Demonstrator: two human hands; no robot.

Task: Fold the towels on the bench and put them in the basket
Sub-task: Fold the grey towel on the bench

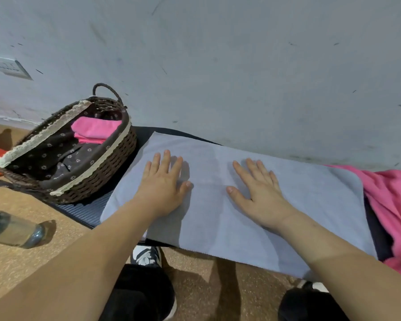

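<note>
A clear bottle (14,230) lies on the floor at far left. A dark wicker basket (111,174) sits on the left end of the padded desk (83,212), with a folded pink towel (95,129) inside at its far end. A pale blue towel (218,223) lies spread flat along the desk, just beside the basket. The left hand (164,181) and right hand (259,193) press palm-down on it, each grip wide, fingers straight, holding nothing. A crumpled pink towel (394,200) lies at right, against the blue one.
</note>
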